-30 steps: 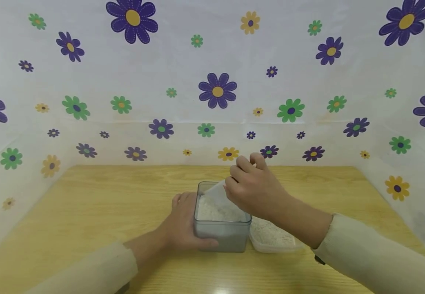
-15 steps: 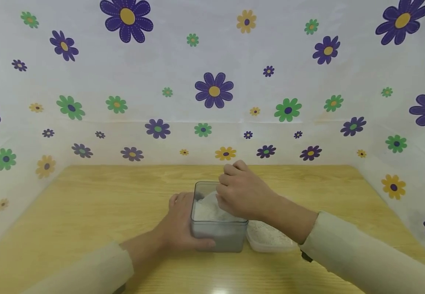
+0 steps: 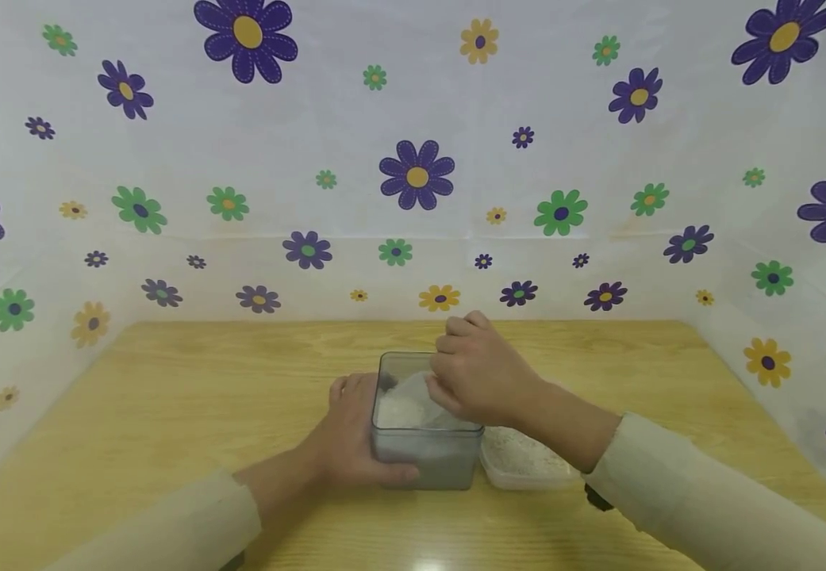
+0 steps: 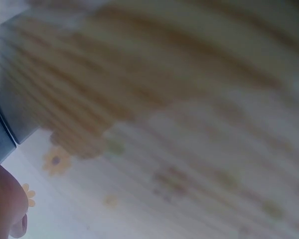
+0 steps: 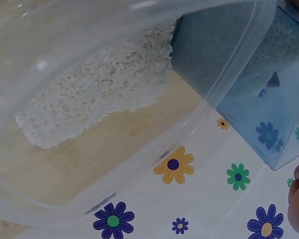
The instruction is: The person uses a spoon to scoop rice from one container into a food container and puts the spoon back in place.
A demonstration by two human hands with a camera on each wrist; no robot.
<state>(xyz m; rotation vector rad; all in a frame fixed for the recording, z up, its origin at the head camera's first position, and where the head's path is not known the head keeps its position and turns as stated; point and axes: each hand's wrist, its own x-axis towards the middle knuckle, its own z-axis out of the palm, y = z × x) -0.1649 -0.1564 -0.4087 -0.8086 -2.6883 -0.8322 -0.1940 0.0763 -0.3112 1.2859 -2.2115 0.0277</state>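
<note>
An open blue-grey square container (image 3: pixel 423 464) of white rice (image 3: pixel 397 411) stands mid-table. My left hand (image 3: pixel 351 436) grips its left side, thumb along the front wall and fingers towards the back; only part of this hand (image 4: pixel 7 199) shows in the left wrist view. Over the right rim, my right hand (image 3: pixel 480 377) pinches a whitish translucent scoop (image 3: pixel 413 388), whose lower part is down in the rice. Beside the container, under my right forearm, a clear shallow tub (image 3: pixel 527 480) holds rice too; its grains (image 5: pixel 99 92) lie heaped in the right wrist view.
A wood-grain table (image 3: pixel 205 396) carries both containers, which stand close together. A white flower-print cloth (image 3: pixel 298 143) encloses the table at the back and both sides.
My right hand has come down and slightly left, and the scoop has sunk deeper into the rice. In the last half second it has shifted slightly right. My left hand keeps its hold.
</note>
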